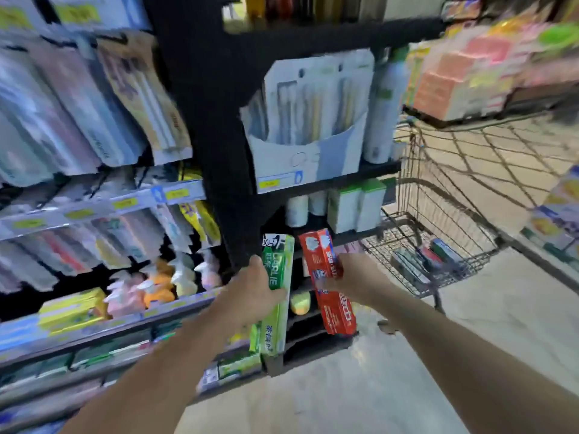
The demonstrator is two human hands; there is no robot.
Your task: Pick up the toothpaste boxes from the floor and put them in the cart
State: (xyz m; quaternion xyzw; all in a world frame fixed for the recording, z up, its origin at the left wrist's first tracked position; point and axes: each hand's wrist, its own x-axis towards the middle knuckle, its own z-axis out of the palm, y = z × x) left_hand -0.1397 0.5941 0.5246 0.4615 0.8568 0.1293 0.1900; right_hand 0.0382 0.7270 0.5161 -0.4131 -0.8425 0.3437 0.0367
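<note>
Two toothpaste boxes are up in the air in front of the shelving, one in each hand. The green toothpaste box stands nearly upright, and the left hand is clamped around its middle, fingers wrapped across the front face. Just beside it, the red toothpaste box tilts slightly, top leaning left, with the right hand closed on its right edge about halfway up. The two boxes are close together but not touching.

To the right stands the wire cart, its basket open toward the hands. Several boxes already lie on the basket's bottom, near its nearer corner; their labels are too blurred to read.

Behind the hands a dark shelf post rises, with store shelves of blurred packaged goods to its left and a white carton of toothbrush packs at the shelf edge to its right. Pale floor lies below.
</note>
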